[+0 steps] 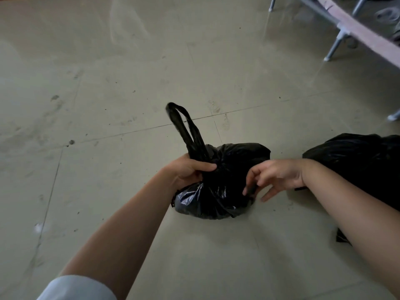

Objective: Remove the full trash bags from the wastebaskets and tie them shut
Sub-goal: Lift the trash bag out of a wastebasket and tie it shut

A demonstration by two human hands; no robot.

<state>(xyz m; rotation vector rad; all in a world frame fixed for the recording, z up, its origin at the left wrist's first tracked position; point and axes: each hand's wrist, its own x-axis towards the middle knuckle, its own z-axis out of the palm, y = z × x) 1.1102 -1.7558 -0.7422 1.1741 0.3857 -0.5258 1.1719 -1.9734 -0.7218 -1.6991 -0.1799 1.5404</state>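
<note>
A small full black trash bag (218,191) lies on the pale floor in the middle of the head view. My left hand (190,169) is closed around the base of one of its handles, and the handle loop (184,124) sticks up and away above my fist. My right hand (275,176) reaches onto the bag's right side, thumb and forefinger pinching black plastic, the other fingers spread. A second, larger black trash bag (357,161) lies to the right, partly hidden behind my right forearm.
A table with a wooden edge (363,31) and grey metal legs (334,47) stands at the upper right. A scrap of black plastic (342,236) lies by my right forearm. Tiled floor (108,105) stretches to the left and beyond.
</note>
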